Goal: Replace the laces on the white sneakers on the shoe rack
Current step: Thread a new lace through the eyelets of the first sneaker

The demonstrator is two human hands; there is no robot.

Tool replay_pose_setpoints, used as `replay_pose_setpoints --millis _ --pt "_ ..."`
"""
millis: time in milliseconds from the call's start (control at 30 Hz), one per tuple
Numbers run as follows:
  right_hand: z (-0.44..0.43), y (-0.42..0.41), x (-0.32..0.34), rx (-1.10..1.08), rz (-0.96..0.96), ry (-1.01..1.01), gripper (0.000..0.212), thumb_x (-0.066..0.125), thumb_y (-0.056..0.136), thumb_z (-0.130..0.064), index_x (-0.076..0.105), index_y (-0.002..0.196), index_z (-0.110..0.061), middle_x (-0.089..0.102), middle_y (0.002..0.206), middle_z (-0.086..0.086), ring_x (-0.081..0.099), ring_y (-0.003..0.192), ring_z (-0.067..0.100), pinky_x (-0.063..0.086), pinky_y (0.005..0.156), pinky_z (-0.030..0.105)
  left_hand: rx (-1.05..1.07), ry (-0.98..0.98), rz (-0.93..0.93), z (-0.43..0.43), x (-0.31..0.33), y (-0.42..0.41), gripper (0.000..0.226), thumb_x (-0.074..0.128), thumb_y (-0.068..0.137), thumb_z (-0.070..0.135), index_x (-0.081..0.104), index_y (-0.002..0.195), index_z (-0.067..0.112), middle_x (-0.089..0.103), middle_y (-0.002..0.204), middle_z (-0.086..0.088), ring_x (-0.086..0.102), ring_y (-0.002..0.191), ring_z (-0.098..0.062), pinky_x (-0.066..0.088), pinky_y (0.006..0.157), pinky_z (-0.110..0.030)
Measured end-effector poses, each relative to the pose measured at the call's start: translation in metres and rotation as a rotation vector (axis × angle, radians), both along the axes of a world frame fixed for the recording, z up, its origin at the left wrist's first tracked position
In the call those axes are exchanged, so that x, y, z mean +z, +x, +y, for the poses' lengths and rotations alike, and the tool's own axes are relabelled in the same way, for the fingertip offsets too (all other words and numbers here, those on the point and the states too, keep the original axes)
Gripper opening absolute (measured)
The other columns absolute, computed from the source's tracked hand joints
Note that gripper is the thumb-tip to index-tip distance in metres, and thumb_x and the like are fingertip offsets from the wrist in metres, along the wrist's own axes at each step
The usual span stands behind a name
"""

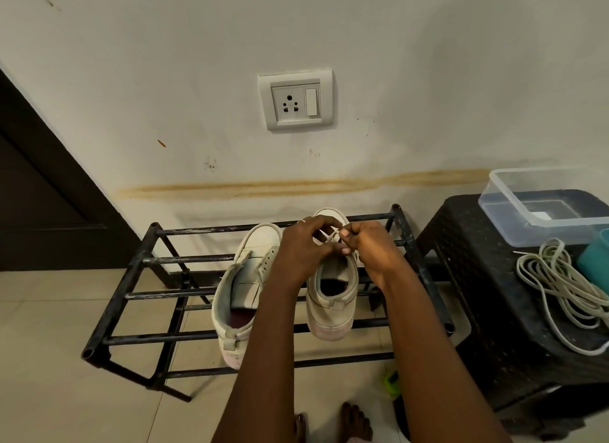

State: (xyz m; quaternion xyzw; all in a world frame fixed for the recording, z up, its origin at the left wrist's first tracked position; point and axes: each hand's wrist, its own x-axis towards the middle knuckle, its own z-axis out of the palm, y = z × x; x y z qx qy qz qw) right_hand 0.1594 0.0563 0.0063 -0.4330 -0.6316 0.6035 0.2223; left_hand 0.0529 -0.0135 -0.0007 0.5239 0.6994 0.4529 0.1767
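Two white sneakers: the left sneaker beside the left grip, the right sneaker under both grips. One lace between them. One shoe rack below. Right of the right grip: one stool, one tub, one cup.

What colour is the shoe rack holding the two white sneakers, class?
Black, with scuffed pale patches on its bars. The head view shows the shoe rack best.

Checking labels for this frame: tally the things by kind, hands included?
Sneakers: 2
Hands: 2
Held lace: 1
Lace bundle: 1
Rack: 1
Stool: 1
Tub: 1
Cup: 1
Socket: 1
Green floor item: 1
Total: 12
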Motion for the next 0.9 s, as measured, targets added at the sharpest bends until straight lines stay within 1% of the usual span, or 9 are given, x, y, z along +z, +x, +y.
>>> replay_pose_setpoints --millis 100,233,333,400,500,633,733,833,900 --pt "0.001 0.0 0.0 -0.01 -0.01 -0.005 0.021 0.044 0.098 -0.008 0.061 0.087 -0.002 0.051 0.067 0.004 0.047 0.064 0.01 0.037 0.06 0.021 0.015 0.041 0.115 0.003 -0.001 0.007 0.028 0.074 0.073 0.007 0.071 0.1 0.013 0.057 0.088 0.004 0.051 0.074 -0.007 0.035 0.066 -0.003" --pt "0.001 0.001 0.0 -0.022 -0.016 0.016 0.024 0.044 0.097 -0.007 0.064 0.085 -0.002 0.057 0.074 0.005 0.049 0.067 0.008 0.037 0.057 0.016 0.115 0.104 0.229 0.003 -0.004 0.006 0.018 0.072 0.077 0.007 0.075 0.094 0.01 0.067 0.093 -0.008 0.057 0.074 -0.012 0.036 0.064 -0.009" --pt "0.002 0.0 0.0 -0.022 -0.066 0.074 0.025 0.045 0.097 -0.008 0.066 0.095 0.006 0.063 0.089 0.015 0.053 0.081 0.016 0.04 0.066 0.023 0.112 0.062 0.291 0.0 -0.004 0.0 0.017 0.076 0.076 0.018 0.076 0.09 0.01 0.073 0.086 -0.008 0.066 0.072 -0.017 0.045 0.068 -0.021" --pt "0.003 -0.001 -0.001 -0.033 -0.087 0.104 0.025 0.047 0.096 -0.008 0.065 0.099 0.009 0.064 0.099 0.022 0.053 0.088 0.021 0.041 0.074 0.03 0.114 0.046 0.36 -0.001 -0.005 -0.003 0.019 0.075 0.075 0.027 0.077 0.086 0.012 0.075 0.079 -0.004 0.069 0.069 -0.018 0.049 0.066 -0.024" --pt "0.004 -0.002 -0.002 -0.06 -0.094 0.126 0.023 0.049 0.095 -0.007 0.067 0.099 0.007 0.066 0.103 0.023 0.058 0.094 0.026 0.044 0.086 0.037 0.135 0.019 0.425 -0.003 -0.006 -0.002 0.029 0.062 0.075 0.041 0.078 0.08 0.016 0.074 0.073 -0.002 0.068 0.065 -0.02 0.052 0.06 -0.032" --pt "0.002 -0.004 -0.002 -0.088 -0.124 0.13 0.022 0.048 0.095 -0.008 0.068 0.096 0.002 0.067 0.098 0.019 0.059 0.092 0.025 0.044 0.083 0.036 0.185 0.025 0.402 -0.004 0.005 0.004 0.019 0.062 0.073 0.034 0.07 0.069 0.018 0.067 0.071 0.002 0.053 0.063 -0.014 0.045 0.06 -0.03" --pt "0.0 -0.005 -0.003 -0.089 -0.132 0.118 0.024 0.046 0.095 -0.008 0.068 0.094 0.001 0.066 0.095 0.018 0.056 0.088 0.022 0.044 0.08 0.035 0.138 0.025 0.266 -0.004 0.006 0.004 0.007 0.066 0.073 0.025 0.063 0.069 0.02 0.062 0.07 0.009 0.044 0.061 -0.005 0.047 0.067 -0.033" --pt "0.001 -0.004 -0.004 -0.092 -0.137 0.122 0.023 0.045 0.096 -0.008 0.067 0.093 -0.001 0.065 0.095 0.017 0.057 0.087 0.022 0.046 0.082 0.037 0.132 0.018 0.145 -0.006 0.004 0.002 0.027 0.059 0.066 0.049 0.062 0.079 0.026 0.06 0.079 0.014 0.049 0.069 -0.002 0.046 0.072 -0.033" --pt "0.002 -0.004 -0.005 -0.095 -0.122 0.106 0.022 0.046 0.096 -0.007 0.066 0.095 0.0 0.064 0.092 0.017 0.057 0.082 0.019 0.048 0.077 0.033 0.134 -0.028 0.187 -0.005 0.0 -0.001 0.038 0.067 0.065 0.053 0.067 0.09 0.024 0.064 0.094 0.011 0.056 0.085 -0.009 0.047 0.08 -0.037"
